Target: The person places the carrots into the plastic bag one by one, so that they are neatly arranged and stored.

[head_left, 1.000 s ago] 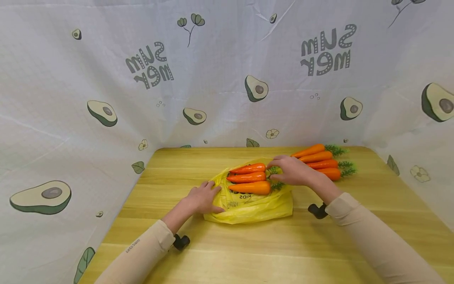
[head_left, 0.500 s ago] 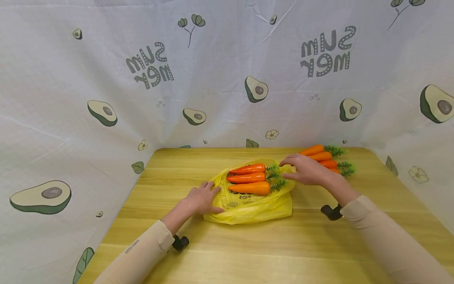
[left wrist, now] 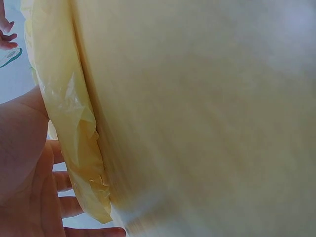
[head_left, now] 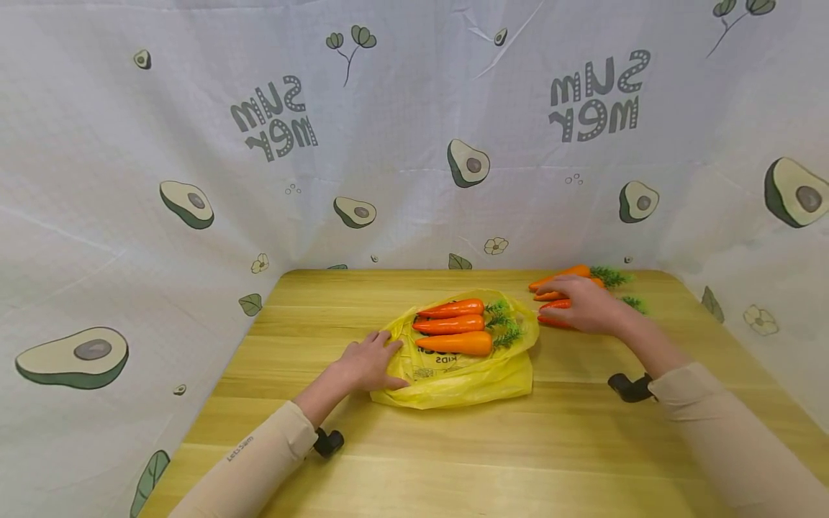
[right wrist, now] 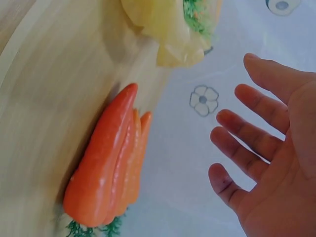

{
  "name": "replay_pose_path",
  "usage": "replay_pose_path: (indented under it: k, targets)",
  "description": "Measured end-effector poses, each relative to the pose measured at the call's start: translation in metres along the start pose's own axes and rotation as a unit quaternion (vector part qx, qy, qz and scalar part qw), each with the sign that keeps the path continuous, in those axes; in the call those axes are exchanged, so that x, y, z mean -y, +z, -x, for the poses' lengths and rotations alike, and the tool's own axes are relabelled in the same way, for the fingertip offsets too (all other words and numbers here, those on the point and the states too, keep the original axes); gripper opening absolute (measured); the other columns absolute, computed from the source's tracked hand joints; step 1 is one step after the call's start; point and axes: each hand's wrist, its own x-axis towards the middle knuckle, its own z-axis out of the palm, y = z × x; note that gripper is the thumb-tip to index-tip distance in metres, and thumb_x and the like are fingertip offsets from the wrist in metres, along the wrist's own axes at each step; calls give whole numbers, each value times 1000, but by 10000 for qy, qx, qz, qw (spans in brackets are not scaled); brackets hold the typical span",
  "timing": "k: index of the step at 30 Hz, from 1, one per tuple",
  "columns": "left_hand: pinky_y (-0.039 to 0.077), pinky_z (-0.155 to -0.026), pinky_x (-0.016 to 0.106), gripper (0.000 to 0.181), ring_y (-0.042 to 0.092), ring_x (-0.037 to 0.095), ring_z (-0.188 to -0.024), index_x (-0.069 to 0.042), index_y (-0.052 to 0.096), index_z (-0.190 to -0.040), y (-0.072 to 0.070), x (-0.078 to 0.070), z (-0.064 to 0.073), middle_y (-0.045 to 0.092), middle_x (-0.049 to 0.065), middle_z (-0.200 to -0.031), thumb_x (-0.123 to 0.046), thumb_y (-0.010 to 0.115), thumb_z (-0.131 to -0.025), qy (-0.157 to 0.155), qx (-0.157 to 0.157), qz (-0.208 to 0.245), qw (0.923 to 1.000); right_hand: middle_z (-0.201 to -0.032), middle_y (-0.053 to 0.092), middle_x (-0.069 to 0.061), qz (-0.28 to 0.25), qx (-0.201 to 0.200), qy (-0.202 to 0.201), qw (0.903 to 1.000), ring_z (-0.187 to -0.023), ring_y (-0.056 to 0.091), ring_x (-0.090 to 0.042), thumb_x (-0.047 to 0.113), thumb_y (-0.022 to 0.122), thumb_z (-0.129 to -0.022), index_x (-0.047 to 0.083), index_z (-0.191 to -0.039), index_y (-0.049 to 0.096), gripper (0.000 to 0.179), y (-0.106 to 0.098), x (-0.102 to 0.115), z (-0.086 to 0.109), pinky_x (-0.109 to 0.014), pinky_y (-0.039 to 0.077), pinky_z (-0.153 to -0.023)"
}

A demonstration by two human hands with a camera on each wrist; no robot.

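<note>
A yellow plastic bag (head_left: 479, 385) lies on the table with three toy carrots side by side on top: two red-orange ones and a lighter orange carrot (head_left: 456, 343) nearest me. My left hand (head_left: 369, 365) rests at the bag's left end, fingers spread. In the left wrist view, the fingers stretch past the bag's crumpled edge (left wrist: 74, 113). My right hand (head_left: 588, 306) hovers over several more carrots to the right and partly hides them. The right wrist view shows that hand with its fingers apart and nothing in them, clear of the carrot pile (right wrist: 101, 173).
A wooden table (head_left: 414, 460) carries everything. White cloth (head_left: 401, 144) printed with avocados and lettering hangs behind it and along both sides. A black wrist-camera mount (head_left: 329, 442) sits under the left forearm, another (head_left: 630, 387) under the right.
My right hand has moved right, from the leafy tops of the carrots on the bag to above the right-hand pile. The left hand stays at the bag's left end.
</note>
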Motion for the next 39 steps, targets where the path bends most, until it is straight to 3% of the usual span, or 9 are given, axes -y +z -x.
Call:
replay_pose_path:
  k: [4,10,17,22,29,39]
  targets:
    - [48,-97,55,87,35,33,-147,-22,42,-154,-1,-1,1,34,10,-160,-71,62,-86,11,5,-22,10000,-130,68,-10,-122,-197,-55,9997,-112,68,-31,14,72,-94,12,-135,65,42,-3,-7,5,-53,52,-94]
    - [47,-99,55,87,33,33,-148,-21,41,-155,-2,-1,2,33,10,-161,-71,62,-86,-21,32,-1,10000,-116,72,-16,187,-400,168,9989,-106,65,-39,17,73,-93,2,-120,70,32,-5,-19,12,-56,51,-88]
    - [46,-100,56,88,32,33,-149,-22,40,-155,-1,-1,1,32,10,-162,-72,61,-86,-48,70,5,10000,-127,63,-29,86,-84,700,9975,-114,59,-48,30,69,-96,-2,-127,66,44,-3,-35,19,-62,47,-91]
    - [46,-101,56,88,31,33,-149,-22,40,-156,0,-1,1,32,10,-162,-72,62,-86,-49,70,39,10000,-132,60,-30,-138,-27,933,9955,-115,58,-47,34,69,-96,2,-129,65,46,-3,-46,24,-60,47,-89]
    - [46,-101,56,88,32,33,-149,-22,40,-156,-2,-1,1,32,9,-162,-72,61,-87,-34,74,-4,10000,-134,59,-30,-360,-51,993,9944,-120,55,-48,34,70,-96,2,-130,65,47,-2,-60,29,-63,44,-94]
    - [46,-101,57,87,32,33,-149,-22,40,-156,-2,-1,2,32,10,-162,-71,61,-87,-17,50,-21,10000,-129,59,-34,68,-18,1080,9941,-118,52,-52,40,69,-95,-8,-129,62,59,2,-71,32,-66,40,-95]
